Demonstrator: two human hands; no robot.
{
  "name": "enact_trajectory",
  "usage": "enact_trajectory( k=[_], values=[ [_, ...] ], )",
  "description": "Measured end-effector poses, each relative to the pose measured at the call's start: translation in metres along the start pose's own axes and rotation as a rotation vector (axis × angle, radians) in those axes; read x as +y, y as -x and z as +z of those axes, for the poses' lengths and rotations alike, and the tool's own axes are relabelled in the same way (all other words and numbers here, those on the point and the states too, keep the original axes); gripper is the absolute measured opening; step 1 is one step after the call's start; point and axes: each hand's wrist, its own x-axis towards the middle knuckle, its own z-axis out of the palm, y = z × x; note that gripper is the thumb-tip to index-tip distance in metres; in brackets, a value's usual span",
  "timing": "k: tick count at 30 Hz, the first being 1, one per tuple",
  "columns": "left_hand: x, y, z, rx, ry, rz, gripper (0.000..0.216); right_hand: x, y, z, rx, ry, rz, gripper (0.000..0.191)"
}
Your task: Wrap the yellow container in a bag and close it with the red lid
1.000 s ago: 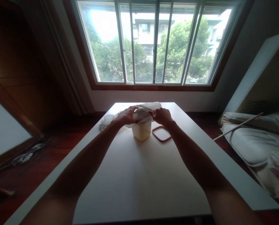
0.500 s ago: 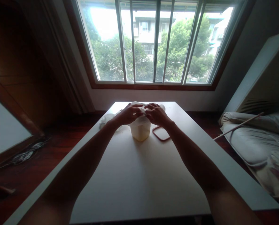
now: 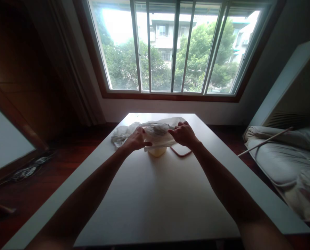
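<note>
A thin, translucent plastic bag (image 3: pixel 160 133) spreads between my two hands over a pale yellowish container (image 3: pixel 157 152). Only the lower part of the container shows below the bag. At the bag's left side, my left hand (image 3: pixel 136 139) has its thumb and fingers apart, with the thumb against the plastic. My right hand (image 3: pixel 184 134) is closed on the bag's right side, its fingers curled. Just below that hand lies a red-rimmed, rounded-square lid (image 3: pixel 182 152), partly covered by the bag and the hand.
More crumpled plastic (image 3: pixel 121 135) lies left of the container on the white table (image 3: pixel 155 198). Beyond the table is a wide window (image 3: pixel 170 52). A cushioned seat (image 3: pixel 272 156) with a thin stick (image 3: pixel 264 141) across it stands to the right. Cables (image 3: pixel 27 170) lie on the floor at left.
My hands have moved apart from above the container, the left leftward and the right rightward. The bag is now stretched wider and hangs lower over the container.
</note>
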Motion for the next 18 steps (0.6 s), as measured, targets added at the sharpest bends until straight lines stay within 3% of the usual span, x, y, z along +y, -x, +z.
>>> enact_trajectory(
  k=[2, 6, 9, 11, 14, 18],
  values=[
    [-0.007, -0.003, 0.007, 0.020, 0.046, -0.026, 0.091, 0.008, -0.003, 0.009, -0.044, 0.071, 0.120, 0.059],
    [-0.018, -0.017, 0.015, 0.021, 0.285, -0.071, 0.100, 0.018, -0.013, 0.028, -0.148, -0.006, 0.257, 0.034],
    [-0.019, -0.024, 0.024, -0.071, 0.569, -0.082, 0.107, 0.022, -0.021, 0.038, -0.141, -0.252, 0.208, 0.075],
    [-0.017, -0.025, 0.033, -0.128, 0.717, -0.008, 0.108, 0.026, -0.027, 0.042, -0.187, -0.466, 0.117, 0.085],
    [-0.013, -0.022, 0.050, -0.156, 0.793, 0.134, 0.103, 0.034, -0.031, 0.039, -0.278, -0.627, 0.183, 0.060],
    [-0.011, -0.017, 0.070, -0.256, 0.811, 0.161, 0.092, 0.035, -0.033, 0.020, -0.071, -0.453, 0.475, 0.032]
  ],
)
